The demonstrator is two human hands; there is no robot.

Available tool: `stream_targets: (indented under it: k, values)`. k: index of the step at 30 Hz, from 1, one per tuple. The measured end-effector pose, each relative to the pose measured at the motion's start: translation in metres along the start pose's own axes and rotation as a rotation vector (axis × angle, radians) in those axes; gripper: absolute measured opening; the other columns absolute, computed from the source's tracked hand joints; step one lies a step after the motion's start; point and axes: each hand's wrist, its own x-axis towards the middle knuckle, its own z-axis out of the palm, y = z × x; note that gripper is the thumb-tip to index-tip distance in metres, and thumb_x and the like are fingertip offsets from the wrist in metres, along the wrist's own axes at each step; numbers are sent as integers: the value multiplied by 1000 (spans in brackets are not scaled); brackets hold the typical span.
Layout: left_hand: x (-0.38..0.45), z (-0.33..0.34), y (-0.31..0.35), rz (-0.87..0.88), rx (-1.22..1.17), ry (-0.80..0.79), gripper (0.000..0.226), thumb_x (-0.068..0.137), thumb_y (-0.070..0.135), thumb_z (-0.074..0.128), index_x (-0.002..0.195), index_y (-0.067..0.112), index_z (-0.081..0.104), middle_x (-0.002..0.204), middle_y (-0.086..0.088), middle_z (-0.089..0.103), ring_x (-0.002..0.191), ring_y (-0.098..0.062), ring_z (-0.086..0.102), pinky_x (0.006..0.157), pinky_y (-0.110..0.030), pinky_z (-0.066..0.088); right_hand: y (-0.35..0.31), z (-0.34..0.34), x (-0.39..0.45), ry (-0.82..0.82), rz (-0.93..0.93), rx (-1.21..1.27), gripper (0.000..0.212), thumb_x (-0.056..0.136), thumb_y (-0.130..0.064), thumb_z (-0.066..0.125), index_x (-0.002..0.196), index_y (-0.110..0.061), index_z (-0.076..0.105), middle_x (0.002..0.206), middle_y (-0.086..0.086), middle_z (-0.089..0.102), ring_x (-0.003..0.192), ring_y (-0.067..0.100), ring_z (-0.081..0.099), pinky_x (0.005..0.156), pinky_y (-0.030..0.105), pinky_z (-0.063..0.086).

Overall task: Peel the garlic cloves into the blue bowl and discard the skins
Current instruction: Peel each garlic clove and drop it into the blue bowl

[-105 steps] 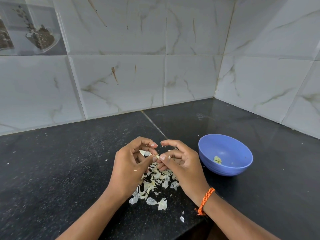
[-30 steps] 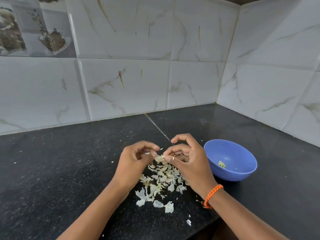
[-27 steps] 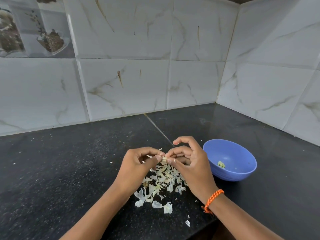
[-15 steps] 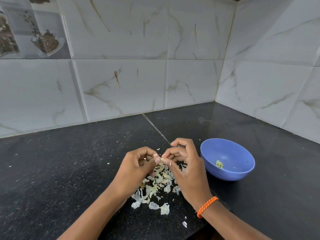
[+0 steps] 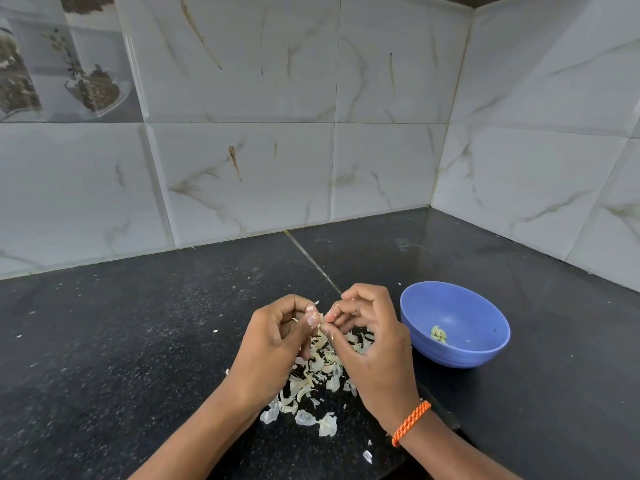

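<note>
While both hands meet over the dark speckled tabletop (image 5: pixel 138 358), the left hand (image 5: pixel 273 344) and the right hand (image 5: pixel 374 344) each curl their fingers inward, thumb and fingertips pinching a small garlic clove (image 5: pixel 321 325) between them; each grip is clamped on that clove, most of which the fingers hide. Directly beneath the hands lies a loose heap of pale garlic skins (image 5: pixel 318 382), scattered on the tabletop toward the near edge. Just right of the right hand stands the blue bowl (image 5: pixel 485 355), upright, with a few peeled cloves (image 5: pixel 438 333) lying on its inner floor. An orange braided band (image 5: pixel 411 423) circles the right wrist. Marbled white wall tiles (image 5: pixel 381 98) rise behind, meeting in a corner at the right.
</note>
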Motion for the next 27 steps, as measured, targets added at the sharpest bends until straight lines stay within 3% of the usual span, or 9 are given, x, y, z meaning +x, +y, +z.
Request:
stream_targets:
  k: [3, 6, 9, 15, 21, 24, 27]
  values:
    - [-1, 2, 1, 8, 20, -1, 18, 107, 27, 67, 90, 25, 74, 76, -14, 66, 60, -22, 56, 56, -23, 45, 1, 1, 1, -30, 71, 78, 46, 87, 0, 84, 121, -21, 61, 94, -6, 73, 88, 21, 74, 79, 30, 61]
    - [-1, 2, 6, 2, -2, -10, 16, 104, 22, 66, 93, 17, 75, 71, -5, 65, 57, -17, 55, 52, -14, 41, 4, -2, 2, -85, 100, 109, 41, 90, 0, 81, 122, -23, 73, 98, -6, 73, 97, 22, 73, 83, 31, 61]
    - [-1, 1, 9, -11, -5, -10, 16, 104, 20, 66, 97, 8, 75, 67, 0, 63, 53, -9, 51, 50, -12, 39, 7, -3, 3, -116, 106, 117, 30, 92, -1, 79, 114, -22, 79, 101, -7, 75, 101, 23, 73, 84, 32, 62]
    - [-2, -1, 11, -40, 39, 42, 17, 104, 24, 69, 98, 9, 74, 58, -4, 53, 48, -4, 43, 49, -12, 35, 5, -3, 4, -76, 193, 222, 17, 92, -3, 80, 101, -17, 78, 97, 0, 77, 96, 24, 75, 82, 29, 61]
    - [-2, -6, 12, -15, 235, 90, 10, 104, 29, 70, 96, 25, 76, 65, 11, 63, 55, -11, 49, 53, -23, 41, 3, -5, 6, -65, 227, 350, 14, 89, 1, 81, 98, -9, 76, 96, 8, 75, 94, 24, 73, 84, 33, 62]
    - [0, -9, 9, -5, 370, 133, 14, 103, 25, 71, 94, 34, 76, 80, 17, 69, 59, -23, 58, 58, -42, 53, 4, -5, 6, -67, 248, 374, 13, 90, 0, 81, 99, -8, 76, 97, 8, 75, 94, 25, 72, 85, 40, 63]
    - [-1, -11, 8, 24, 465, 172, 16, 102, 28, 72, 91, 40, 77, 95, 18, 73, 63, -22, 64, 64, -53, 58, 4, -5, 5, -72, 269, 394, 13, 93, 0, 77, 102, -9, 78, 100, 8, 75, 90, 24, 71, 80, 41, 63]
